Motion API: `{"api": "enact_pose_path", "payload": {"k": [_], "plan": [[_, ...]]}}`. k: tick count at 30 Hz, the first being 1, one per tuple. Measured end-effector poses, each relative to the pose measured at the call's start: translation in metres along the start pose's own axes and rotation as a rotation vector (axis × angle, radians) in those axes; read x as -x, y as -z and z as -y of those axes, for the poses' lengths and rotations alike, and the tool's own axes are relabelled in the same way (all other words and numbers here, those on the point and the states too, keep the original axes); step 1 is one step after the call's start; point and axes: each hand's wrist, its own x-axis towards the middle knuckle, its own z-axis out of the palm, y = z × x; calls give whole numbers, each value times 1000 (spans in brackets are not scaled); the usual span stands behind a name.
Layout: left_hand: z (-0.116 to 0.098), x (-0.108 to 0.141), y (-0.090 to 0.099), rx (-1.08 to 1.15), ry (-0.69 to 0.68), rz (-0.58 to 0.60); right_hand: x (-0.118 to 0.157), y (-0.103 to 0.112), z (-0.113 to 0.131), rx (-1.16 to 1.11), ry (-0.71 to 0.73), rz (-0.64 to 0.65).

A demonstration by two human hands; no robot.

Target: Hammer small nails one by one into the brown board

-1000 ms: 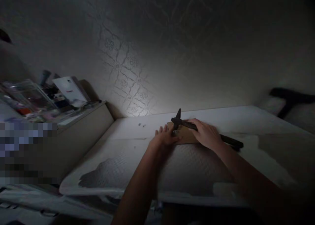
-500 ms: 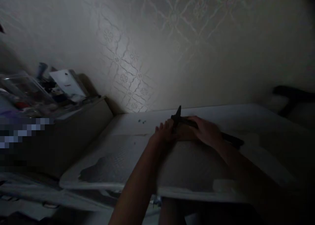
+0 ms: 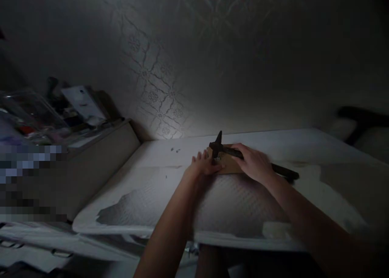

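Note:
In the head view, my right hand (image 3: 255, 161) is wrapped around the dark handle of a hammer (image 3: 216, 146). Its head is over the left part of a small brown board (image 3: 232, 165), the pointed end facing the wall. Beside the board's left edge, my left hand (image 3: 203, 164) holds it, the thumb lying across its surface and the other fingers spread along the edge. Small light bits show just below the hammer head, too blurred to name. The board rests on a white tabletop (image 3: 146, 189) with worn grey patches.
Small dark bits (image 3: 175, 150) lie on the tabletop left of my hands. A cabinet (image 3: 100, 164) at the left bears a clear plastic box (image 3: 35, 107) and a white box (image 3: 83, 103). A patterned wall (image 3: 212, 79) rises behind; a dark object (image 3: 361, 116) is at right.
The tabletop and board look brighter, while the wall is darker. The hammer head has shifted very slightly left; both hands keep nearly the same places.

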Motion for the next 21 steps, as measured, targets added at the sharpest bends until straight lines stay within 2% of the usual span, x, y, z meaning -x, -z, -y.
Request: {"api": "enact_pose_path", "payload": {"k": [3,9,13,21], "plan": [[1,0,0,11,4,-12,-1,2,-1,-9,-5,8],[0,3,3,-5,-3,-45,-4,6,-15,-4,-69,-88],[-4,10,6,-17,-13,-109,-7,3,-26,53,-153,-44],[-27,25,10,98,-144,-464,-8,-9,-39,221,-250,64]]}}
